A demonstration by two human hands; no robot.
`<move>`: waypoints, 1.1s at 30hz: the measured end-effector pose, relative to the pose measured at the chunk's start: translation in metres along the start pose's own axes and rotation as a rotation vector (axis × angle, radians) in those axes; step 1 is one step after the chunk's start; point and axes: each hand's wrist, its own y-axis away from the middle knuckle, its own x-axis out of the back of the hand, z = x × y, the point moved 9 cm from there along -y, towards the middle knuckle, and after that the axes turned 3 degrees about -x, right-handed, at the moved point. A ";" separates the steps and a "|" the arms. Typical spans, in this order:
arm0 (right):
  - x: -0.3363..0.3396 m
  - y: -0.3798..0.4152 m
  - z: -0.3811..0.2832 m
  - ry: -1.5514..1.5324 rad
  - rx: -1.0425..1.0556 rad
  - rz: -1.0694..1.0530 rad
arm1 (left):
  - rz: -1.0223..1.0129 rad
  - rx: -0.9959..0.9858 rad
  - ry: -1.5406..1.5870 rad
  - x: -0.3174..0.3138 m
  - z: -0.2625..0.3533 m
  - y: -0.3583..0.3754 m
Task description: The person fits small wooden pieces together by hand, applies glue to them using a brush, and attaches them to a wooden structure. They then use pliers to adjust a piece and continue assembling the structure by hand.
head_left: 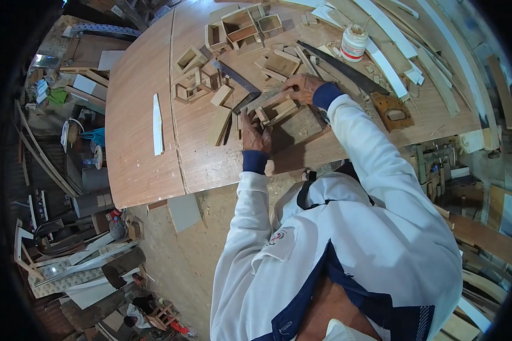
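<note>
Between my hands is a small wooden frame [283,112] of thin strips, above a flat wooden block [303,126] near the table's front edge. My left hand [256,133] is closed around the frame's left end, with the fingertips pointing away from me. At the far right end, my right hand [304,88] is bent over the wood, fingers curled down; its fingertips are partly hidden. A dark metal try square [239,82] lies just beyond my left hand. Close to my right forearm is a handsaw [347,71] with a wooden handle [393,112].
Several small wooden boxes [242,25] and offcuts [219,124] lie farther back on the table [136,125]. A white glue jar [354,43] stands at the back right beside long curved strips [387,67]. A white strip [157,125] lies at left. Timber clutters the floor at left.
</note>
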 end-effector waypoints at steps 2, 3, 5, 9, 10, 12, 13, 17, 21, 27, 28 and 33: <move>0.004 0.005 -0.006 -0.021 -0.029 -0.020 | 0.052 0.008 0.017 0.004 -0.001 0.000; 0.004 0.005 -0.005 -0.021 -0.030 -0.019 | 0.052 0.008 0.017 0.003 -0.001 0.000; 0.004 0.005 -0.007 -0.003 0.014 0.005 | 0.065 0.003 0.000 0.003 -0.003 0.000; 0.004 0.007 -0.010 -0.028 -0.007 -0.015 | 0.073 -0.031 0.021 0.004 0.001 -0.001; 0.006 0.008 -0.010 -0.031 0.004 0.004 | 0.033 -0.013 0.025 0.002 0.002 -0.001; 0.006 0.008 -0.009 -0.035 0.014 0.024 | -0.009 0.004 0.029 -0.001 0.002 -0.001; 0.005 0.007 -0.008 -0.036 0.019 0.025 | -0.013 0.012 0.029 -0.002 0.001 -0.001; 0.005 0.008 -0.008 -0.052 -0.007 -0.003 | -0.013 0.024 0.047 -0.003 -0.005 -0.001; 0.006 0.009 -0.009 -0.024 0.028 0.043 | -0.014 -0.001 0.090 -0.004 -0.003 -0.001; 0.008 0.010 -0.009 -0.011 0.033 0.044 | -0.012 0.025 0.047 -0.002 0.000 0.000; 0.007 0.009 -0.006 -0.006 0.020 0.043 | -0.007 0.025 0.055 -0.002 0.000 0.001; 0.002 0.007 0.001 -0.010 0.029 0.057 | -0.007 0.014 -0.001 -0.002 -0.001 0.001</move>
